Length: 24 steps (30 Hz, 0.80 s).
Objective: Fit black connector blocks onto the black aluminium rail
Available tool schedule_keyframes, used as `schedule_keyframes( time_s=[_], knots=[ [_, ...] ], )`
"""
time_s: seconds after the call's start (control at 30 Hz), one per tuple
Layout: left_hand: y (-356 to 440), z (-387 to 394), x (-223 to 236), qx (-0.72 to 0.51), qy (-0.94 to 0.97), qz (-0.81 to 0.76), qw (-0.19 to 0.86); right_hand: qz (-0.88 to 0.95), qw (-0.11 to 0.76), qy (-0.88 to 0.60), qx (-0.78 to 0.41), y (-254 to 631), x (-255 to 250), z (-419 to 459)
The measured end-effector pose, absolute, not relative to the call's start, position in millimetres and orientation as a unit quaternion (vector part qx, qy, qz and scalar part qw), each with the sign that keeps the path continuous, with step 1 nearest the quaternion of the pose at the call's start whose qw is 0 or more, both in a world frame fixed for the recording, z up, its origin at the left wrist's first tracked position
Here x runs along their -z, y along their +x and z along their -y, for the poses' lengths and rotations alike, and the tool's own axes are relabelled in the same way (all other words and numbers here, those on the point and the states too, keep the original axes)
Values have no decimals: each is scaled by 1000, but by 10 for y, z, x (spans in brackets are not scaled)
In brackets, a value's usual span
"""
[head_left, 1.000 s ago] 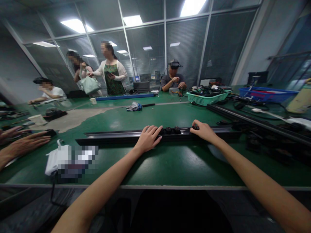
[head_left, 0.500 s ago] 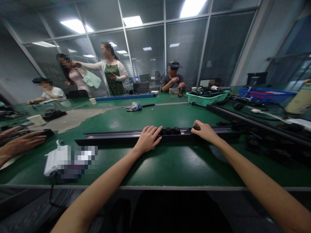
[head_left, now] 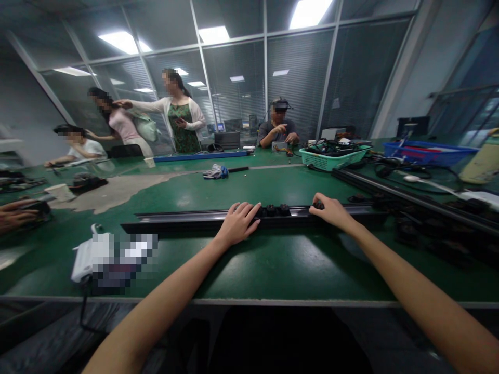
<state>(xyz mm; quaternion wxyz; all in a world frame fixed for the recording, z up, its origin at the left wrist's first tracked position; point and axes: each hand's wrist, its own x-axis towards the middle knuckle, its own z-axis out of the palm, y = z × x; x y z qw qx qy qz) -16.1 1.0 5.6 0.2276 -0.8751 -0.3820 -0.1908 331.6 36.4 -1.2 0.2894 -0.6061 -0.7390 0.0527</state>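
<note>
A long rail lies across the workbench, with a row of knobs on it between the left hand and the right hand, both resting on the rail. Below the rail, toward the lower left, sits a device (mostly pixelated). Beyond the rail lies a crumpled glove. A basket of cables sits further back at right, before a seated person, with a tray to its right. A second rail runs along the right side.
</note>
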Motion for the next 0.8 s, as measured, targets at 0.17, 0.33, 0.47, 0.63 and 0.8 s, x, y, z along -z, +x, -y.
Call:
schedule_keyframes(
  time_s=[0.17, 0.33, 0.47, 0.63, 0.8],
  knots=[
    [-173, -7, -57, 194, -874, 382, 228, 739, 281, -609, -59, 3373, 31, -402],
    [-171, -5, -63, 190, -875, 382, 227, 735, 286, -613, -53, 3400, 40, -402],
    [-169, -4, -61, 189, -875, 384, 226, 741, 286, -605, -58, 3423, 38, -409],
    [-176, -8, -56, 188, -873, 388, 226, 733, 296, -610, -57, 3445, 49, -416],
    [-180, -8, -59, 186, -874, 388, 224, 736, 280, -613, -62, 3476, 39, -419]
  ],
)
